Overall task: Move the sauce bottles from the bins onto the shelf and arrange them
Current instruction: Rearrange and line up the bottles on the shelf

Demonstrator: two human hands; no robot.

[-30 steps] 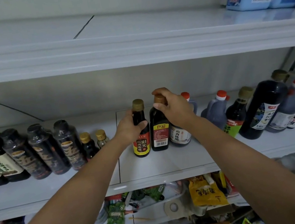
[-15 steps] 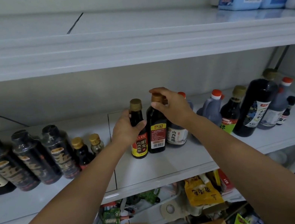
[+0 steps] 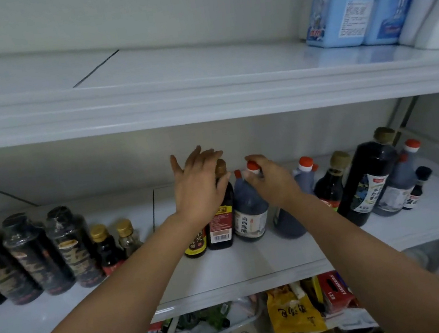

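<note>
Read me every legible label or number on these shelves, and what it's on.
"山西陈醋": white label of the red-capped jug.
"821": side of the red box below the shelf.
All other labels: too blurred, small or hidden to read.

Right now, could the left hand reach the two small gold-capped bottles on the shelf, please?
Probably yes: the left hand is open, and only bare shelf lies between it and the gold-capped bottles to its left.

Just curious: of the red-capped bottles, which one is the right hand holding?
The leftmost jug: the right hand pinches its red cap. The other two stand farther right.
</note>
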